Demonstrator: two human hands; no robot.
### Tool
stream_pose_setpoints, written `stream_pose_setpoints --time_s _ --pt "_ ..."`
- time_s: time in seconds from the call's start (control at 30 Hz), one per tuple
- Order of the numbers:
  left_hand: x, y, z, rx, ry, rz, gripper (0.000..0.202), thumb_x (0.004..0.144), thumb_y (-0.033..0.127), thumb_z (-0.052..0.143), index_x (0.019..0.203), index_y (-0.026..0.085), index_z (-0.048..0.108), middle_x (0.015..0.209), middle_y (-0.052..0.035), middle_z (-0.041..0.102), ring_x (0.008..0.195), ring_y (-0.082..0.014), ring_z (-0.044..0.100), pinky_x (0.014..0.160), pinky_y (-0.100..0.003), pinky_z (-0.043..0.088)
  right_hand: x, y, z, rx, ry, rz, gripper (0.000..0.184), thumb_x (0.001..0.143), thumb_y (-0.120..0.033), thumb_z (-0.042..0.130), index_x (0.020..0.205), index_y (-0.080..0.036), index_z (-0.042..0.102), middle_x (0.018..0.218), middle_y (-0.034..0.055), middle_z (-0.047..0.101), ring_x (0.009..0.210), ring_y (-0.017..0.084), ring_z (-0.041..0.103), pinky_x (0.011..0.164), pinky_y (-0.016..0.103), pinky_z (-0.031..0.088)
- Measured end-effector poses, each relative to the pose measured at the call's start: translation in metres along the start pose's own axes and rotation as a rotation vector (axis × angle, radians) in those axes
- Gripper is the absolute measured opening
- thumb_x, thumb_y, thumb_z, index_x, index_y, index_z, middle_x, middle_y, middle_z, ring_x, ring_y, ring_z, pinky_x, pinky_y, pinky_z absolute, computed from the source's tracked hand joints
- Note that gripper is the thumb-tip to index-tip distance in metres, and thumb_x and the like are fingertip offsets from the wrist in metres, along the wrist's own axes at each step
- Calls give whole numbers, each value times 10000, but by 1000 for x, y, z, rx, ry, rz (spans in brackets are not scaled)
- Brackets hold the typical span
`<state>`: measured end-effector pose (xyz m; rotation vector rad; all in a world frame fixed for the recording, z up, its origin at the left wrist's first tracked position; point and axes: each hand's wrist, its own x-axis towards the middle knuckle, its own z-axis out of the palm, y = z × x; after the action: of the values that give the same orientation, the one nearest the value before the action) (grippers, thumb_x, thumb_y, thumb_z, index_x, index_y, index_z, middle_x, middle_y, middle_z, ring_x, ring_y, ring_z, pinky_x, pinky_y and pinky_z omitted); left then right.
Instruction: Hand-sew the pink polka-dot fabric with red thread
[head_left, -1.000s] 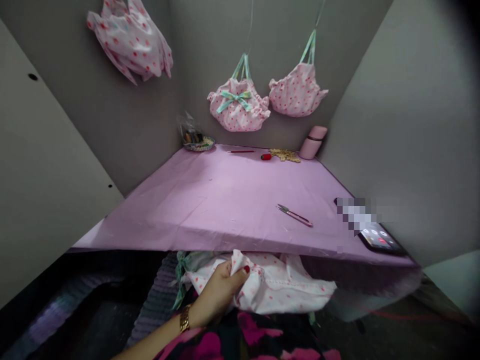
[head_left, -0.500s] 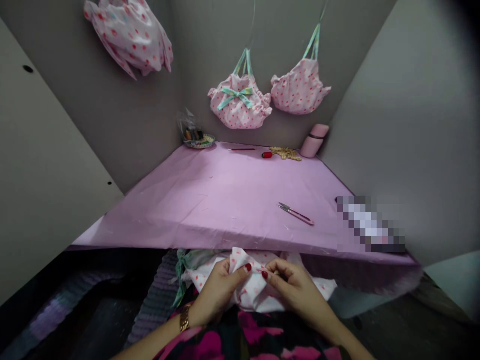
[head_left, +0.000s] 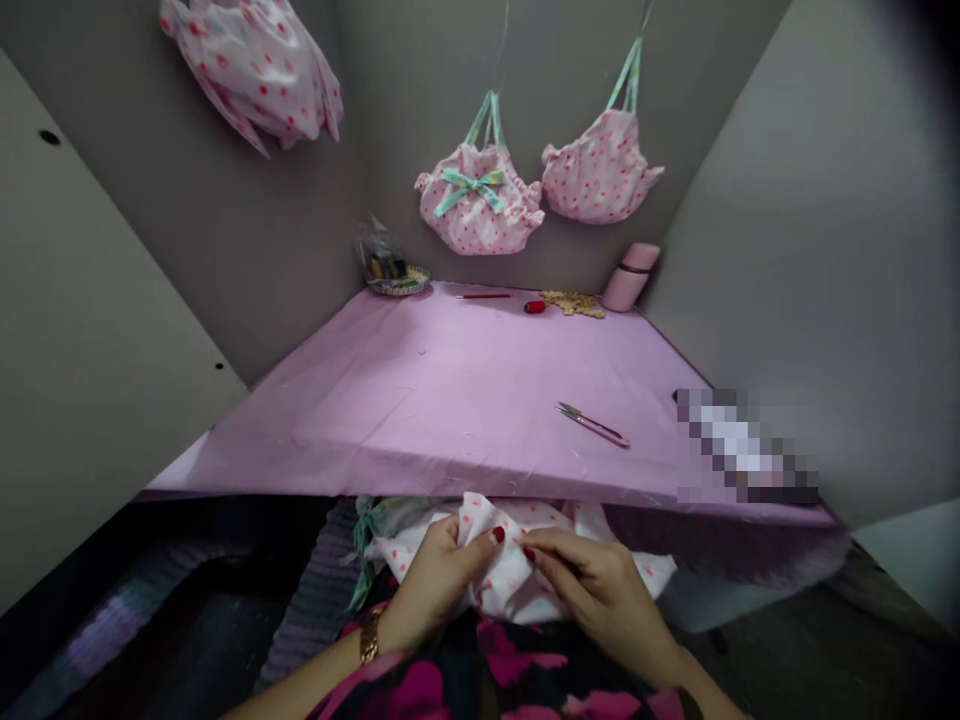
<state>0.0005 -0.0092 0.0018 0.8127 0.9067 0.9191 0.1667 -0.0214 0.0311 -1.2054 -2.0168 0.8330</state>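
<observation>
A white cloth with red dots (head_left: 510, 575) lies bunched in my lap, just below the front edge of the purple-covered table (head_left: 450, 400). My left hand (head_left: 439, 585) pinches a fold of it between thumb and fingers. My right hand (head_left: 600, 590) is closed on the same cloth beside the left, fingertips almost touching. A teal ribbon (head_left: 367, 525) hangs from the cloth's left side. A gold watch sits on my left wrist.
Pink thread snips (head_left: 592, 425) lie on the table at right, next to a blurred phone (head_left: 742, 450). At the back stand a small basket (head_left: 394, 280), a red pen (head_left: 484, 296), a red spool (head_left: 534, 307) and a pink bottle (head_left: 630, 278). Three dotted fabric pouches hang on the grey walls.
My right hand came into view from the right and closed on the dotted cloth next to my left hand. The left hand has kept its grip.
</observation>
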Motion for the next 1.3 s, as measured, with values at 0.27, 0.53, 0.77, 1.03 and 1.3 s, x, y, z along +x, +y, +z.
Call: stream_pose_setpoints --time_s 0.27,0.53,0.77,1.03,1.3 --pt "0 0 -2 104 11 12 283 674 399 586 709 120 549 594 2 499 498 -82 405 483 -204 306 0 6 3 -20 -2 -3 253 817 -168 450 993 -240 617 907 5 654 810 139 604 707 212 464" --pt "-1 3 0 101 -21 9 280 683 396 580 700 119 546 595 3 492 507 -82 396 490 -205 309 2 2 3 1 -27 63 232 824 -193 455 966 -247 630 868 18 650 801 165 593 708 250 450" --pt "-3 8 2 100 -44 12 266 676 381 588 700 119 548 592 4 495 494 -78 393 492 -208 312 2 7 5 135 -53 226 299 821 -300 462 1096 -192 508 438 -66 359 388 90 321 383 181 244" --pt "-1 4 0 108 -38 9 257 652 375 606 657 128 534 584 17 489 490 -76 388 480 -200 302 3 15 11 598 -183 445 280 760 -432 514 811 -158 485 472 -78 305 387 51 218 372 163 143" --pt "-1 7 1 129 28 26 247 621 353 639 667 136 530 576 29 491 482 -77 400 481 -204 319 1 15 12 425 -110 377 186 790 -339 483 801 -159 526 457 -74 269 396 65 215 371 177 145"
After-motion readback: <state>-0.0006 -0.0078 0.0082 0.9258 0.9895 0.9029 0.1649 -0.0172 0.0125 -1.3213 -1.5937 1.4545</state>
